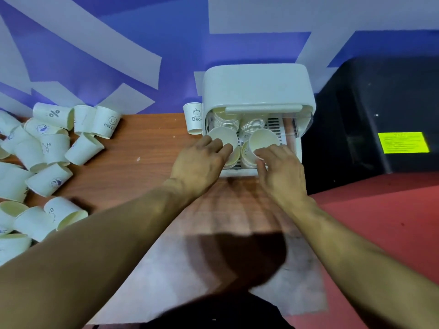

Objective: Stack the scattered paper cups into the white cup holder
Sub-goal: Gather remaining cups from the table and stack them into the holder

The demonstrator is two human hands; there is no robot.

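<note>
The white cup holder [257, 87] stands at the back of the wooden table, its front open, with stacks of paper cups [251, 124] inside. My left hand [199, 160] grips a cup [222, 136] at the holder's front left, above a stack. At the front right my right hand [280, 167] pinches the rim of another cup [262, 138]. Both cups show their open mouths. Several loose paper cups [50, 150] lie scattered on the table's left side.
One printed cup [193, 118] stands upside down just left of the holder. A black box [380, 119] with a yellow label sits right of the holder. The table's right edge drops to a red floor [384, 224]. A blue-and-white wall rises behind.
</note>
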